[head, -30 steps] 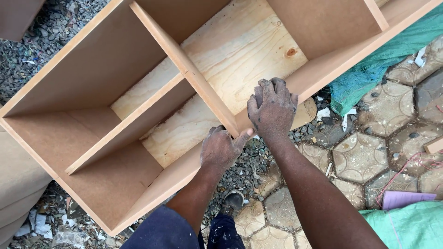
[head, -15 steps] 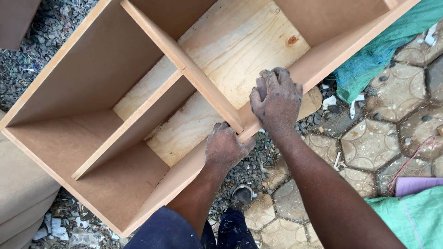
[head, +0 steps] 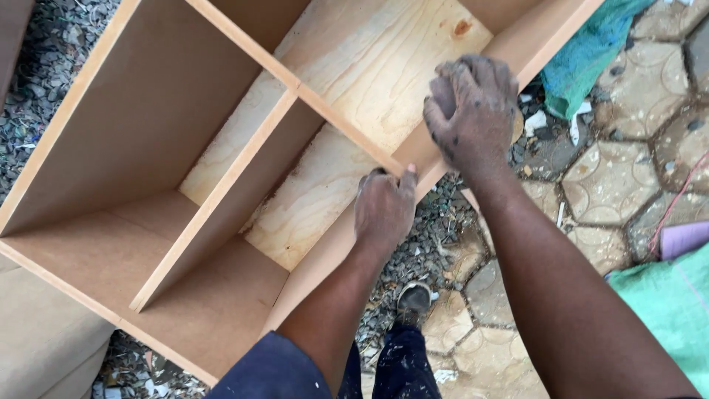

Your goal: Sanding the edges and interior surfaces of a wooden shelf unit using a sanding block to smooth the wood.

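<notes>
A: Status?

B: Cabinet (head: 185, 148) fills the view from 9 to 1 o'clock, open face up, on gravel (head: 436, 244). Plywood back (head: 369, 81) shows through the bays. Long divider (head: 295, 83) runs 11 to 5 o'clock; short shelf (head: 221, 199) butts into it from 7 o'clock.

A: What changed?

B: Over the last second the right hand (head: 473, 111) slid up the near side panel (head: 532, 44) toward 1 o'clock, away from the joint. Before, it sat right beside the left hand (head: 384, 210). Left stayed put at the divider's near end.

A: Meaning?

B: My read: left pins the joint, right shifts along the panel to press or re-seat it. Judgement only.

A: Fingers?

B: Right: curled over the panel's top edge, knuckles up, fingers packed together. Left: curled down over the panel at the joint, thumb up against the divider end. Nothing held loose in either.

A: Edges, room?

B: Panel edge runs free from the right hand out to 1 o'clock. Pavers (head: 613, 177) at 3 o'clock, green cloth (head: 591, 66) at 2 near the panel, second green sheet (head: 665, 310) at 4. Shoe (head: 413, 297) at 6, on the gravel just below the panel. Bays are open; the arms sit well apart.
</notes>
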